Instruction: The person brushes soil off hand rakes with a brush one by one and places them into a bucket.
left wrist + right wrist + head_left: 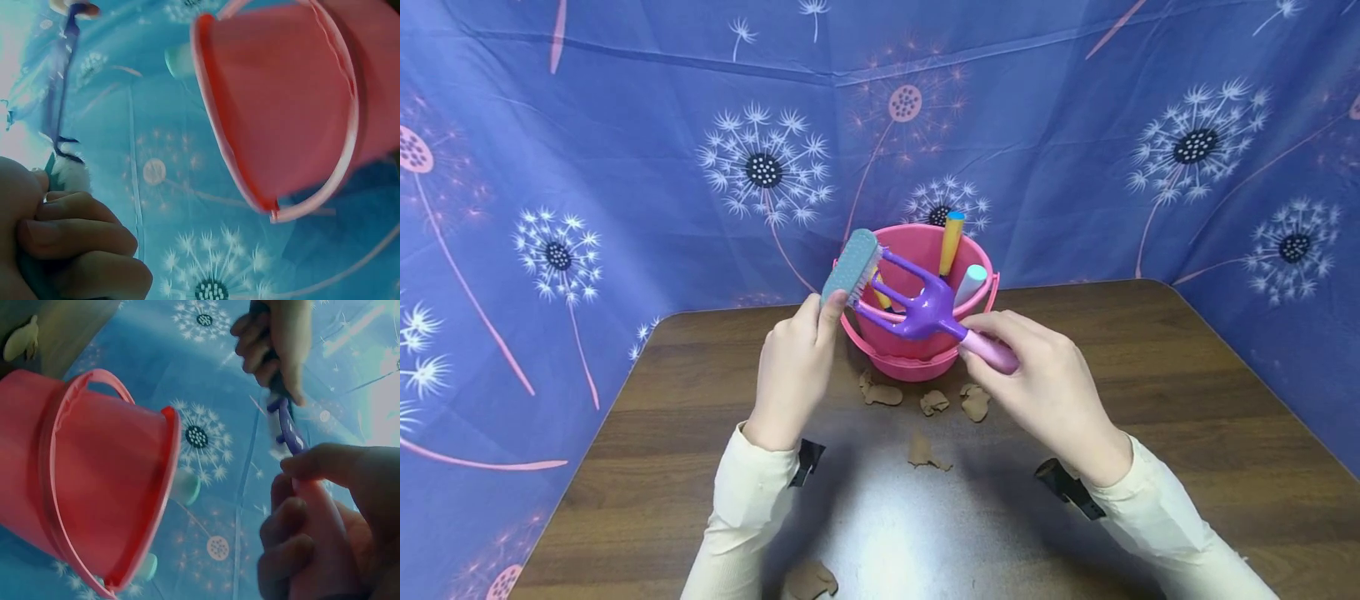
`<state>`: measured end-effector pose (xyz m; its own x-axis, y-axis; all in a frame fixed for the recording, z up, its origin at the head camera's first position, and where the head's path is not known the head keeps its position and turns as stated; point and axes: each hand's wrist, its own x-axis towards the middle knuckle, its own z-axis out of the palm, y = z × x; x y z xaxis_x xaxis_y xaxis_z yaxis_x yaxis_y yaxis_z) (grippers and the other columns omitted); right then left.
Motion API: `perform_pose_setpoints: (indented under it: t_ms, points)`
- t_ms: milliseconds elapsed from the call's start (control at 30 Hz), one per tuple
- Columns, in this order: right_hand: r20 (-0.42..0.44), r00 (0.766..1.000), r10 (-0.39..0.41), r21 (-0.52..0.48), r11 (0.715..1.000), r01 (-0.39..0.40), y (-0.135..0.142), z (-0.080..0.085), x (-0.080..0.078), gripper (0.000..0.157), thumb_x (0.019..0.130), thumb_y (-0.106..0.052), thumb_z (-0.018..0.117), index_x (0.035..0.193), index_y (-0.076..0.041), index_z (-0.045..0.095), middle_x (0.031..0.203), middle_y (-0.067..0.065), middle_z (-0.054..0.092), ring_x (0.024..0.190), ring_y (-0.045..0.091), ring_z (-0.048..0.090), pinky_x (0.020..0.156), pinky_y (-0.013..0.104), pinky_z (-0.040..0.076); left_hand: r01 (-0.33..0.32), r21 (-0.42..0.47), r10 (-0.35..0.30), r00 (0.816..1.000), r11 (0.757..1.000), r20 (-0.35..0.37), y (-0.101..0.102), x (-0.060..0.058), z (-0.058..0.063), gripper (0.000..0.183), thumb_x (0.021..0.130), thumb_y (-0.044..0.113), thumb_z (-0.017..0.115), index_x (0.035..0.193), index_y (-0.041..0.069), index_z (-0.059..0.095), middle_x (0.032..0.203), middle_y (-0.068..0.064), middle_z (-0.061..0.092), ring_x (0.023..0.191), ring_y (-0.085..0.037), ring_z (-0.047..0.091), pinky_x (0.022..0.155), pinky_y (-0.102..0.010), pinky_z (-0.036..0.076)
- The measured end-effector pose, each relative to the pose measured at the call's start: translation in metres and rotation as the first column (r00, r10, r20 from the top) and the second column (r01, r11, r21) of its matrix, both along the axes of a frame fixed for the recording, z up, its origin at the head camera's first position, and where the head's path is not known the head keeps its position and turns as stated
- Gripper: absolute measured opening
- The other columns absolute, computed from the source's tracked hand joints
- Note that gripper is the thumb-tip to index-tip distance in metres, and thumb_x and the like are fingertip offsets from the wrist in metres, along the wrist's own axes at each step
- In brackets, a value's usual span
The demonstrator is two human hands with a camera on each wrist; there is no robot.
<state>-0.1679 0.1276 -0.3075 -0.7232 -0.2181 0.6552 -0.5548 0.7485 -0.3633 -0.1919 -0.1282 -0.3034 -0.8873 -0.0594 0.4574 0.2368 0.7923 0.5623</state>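
Note:
My left hand (792, 367) grips a scrub brush (852, 260) with a teal back and white bristles, thumb along its back. In my right hand (1051, 385) is the pink handle of a toy hand fork (928, 310), its purple tines pointing left. The bristles meet the tine tips in the head view. Both tools are held up in front of a pink bucket (912, 367), overlapping its rim. From the right wrist view, curled fingers (290, 547) wrap the pink handle. The left wrist view shows the brush bristles (72, 175) right at the tine ends.
Inside the bucket stand a yellow handle (951, 243) with a blue end and a light blue handle (972, 283). Several brown crumbly pieces (934, 403) lie on the wooden table (647, 433), one near the front edge (811, 579). A blue dandelion-print cloth (662, 125) hangs behind.

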Motion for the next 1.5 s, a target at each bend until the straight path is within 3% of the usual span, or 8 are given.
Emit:
perform_pose_setpoints:
  t_ms: [267,400,567,867,1000,1167,1300,1500]
  points:
    - [0.085,0.995,-0.059,0.028,0.998,0.056,0.007,0.011,-0.002,0.025,0.091,-0.022,0.075,0.115,-0.018,0.073,0.092,0.000,0.073,0.074,0.016,0.062,0.067,0.037,0.046,-0.051,-0.038,0.052,0.998,0.998,0.028,-0.003,0.002,0.000,0.056,0.106,0.058,0.036,0.082,0.009,0.049,0.059,-0.007,0.039,0.059,-0.035,0.055,0.056,-0.047,0.041]
    - [0.230,0.964,-0.131,0.076,0.990,0.116,0.010,0.027,-0.009,0.027,0.093,-0.025,0.063,0.118,-0.015,0.067,0.084,0.003,0.063,0.070,0.019,0.054,0.063,0.035,0.039,-0.060,-0.045,0.060,0.998,0.997,0.008,-0.001,0.002,0.000,0.050,0.104,0.056,0.044,0.089,0.009,0.052,0.059,-0.006,0.044,0.058,-0.033,0.055,0.057,-0.048,0.043]
    - [0.353,0.925,-0.140,0.214,0.975,0.066,0.000,0.052,-0.027,0.026,0.092,-0.027,0.061,0.115,-0.014,0.062,0.086,0.004,0.058,0.071,0.020,0.053,0.060,0.035,0.038,-0.077,-0.038,0.075,0.995,0.996,-0.069,-0.003,0.003,0.001,0.045,0.098,0.053,0.059,0.094,0.008,0.054,0.058,-0.006,0.045,0.057,-0.034,0.054,0.057,-0.051,0.045]
    - [0.322,0.938,-0.126,0.529,0.846,-0.068,-0.052,0.084,-0.061,0.014,0.086,-0.022,0.072,0.093,-0.013,0.064,0.086,0.001,0.066,0.070,0.023,0.063,0.060,0.043,0.050,-0.106,-0.029,0.100,0.980,0.994,-0.175,-0.011,0.005,0.002,0.045,0.096,0.053,0.063,0.092,0.008,0.057,0.055,-0.006,0.044,0.053,-0.036,0.053,0.055,-0.051,0.043]
    - [0.382,0.920,-0.084,0.537,0.831,-0.147,-0.079,0.092,-0.079,0.003,0.083,-0.010,0.072,0.084,-0.013,0.070,0.080,0.001,0.071,0.071,0.021,0.065,0.065,0.040,0.052,-0.121,-0.042,0.112,0.979,0.992,-0.171,-0.015,0.005,0.002,0.048,0.097,0.055,0.061,0.090,0.008,0.058,0.055,-0.005,0.044,0.052,-0.034,0.052,0.052,-0.049,0.043]
    - [0.467,0.884,0.009,0.477,0.840,-0.260,-0.104,0.086,-0.103,0.015,0.081,0.005,0.060,0.075,-0.007,0.066,0.063,-0.001,0.058,0.058,0.012,0.052,0.060,0.027,0.044,-0.139,-0.084,0.131,0.988,0.987,-0.086,-0.020,0.006,0.003,0.054,0.099,0.059,0.055,0.090,0.006,0.058,0.057,-0.005,0.044,0.052,-0.033,0.053,0.051,-0.049,0.045]
    - [0.505,0.863,0.019,0.462,0.838,-0.289,-0.115,0.070,-0.117,0.021,0.086,0.000,0.062,0.069,-0.010,0.054,0.057,-0.004,0.040,0.055,0.011,0.040,0.057,0.025,0.036,-0.146,-0.086,0.148,0.989,0.986,0.028,-0.025,0.003,0.001,0.054,0.102,0.057,0.051,0.097,0.003,0.056,0.063,-0.013,0.055,0.061,-0.038,0.062,0.057,-0.051,0.048]
    - [0.489,0.872,0.017,0.463,0.842,-0.276,-0.123,0.051,-0.122,0.028,0.099,-0.011,0.055,0.071,-0.011,0.052,0.064,0.000,0.047,0.064,0.017,0.051,0.070,0.031,0.046,-0.123,-0.151,0.154,0.965,0.981,0.212,-0.047,-0.009,-0.030,0.049,0.108,0.039,0.046,0.111,-0.010,0.053,0.085,-0.033,0.069,0.079,-0.050,0.071,0.065,-0.057,0.054]
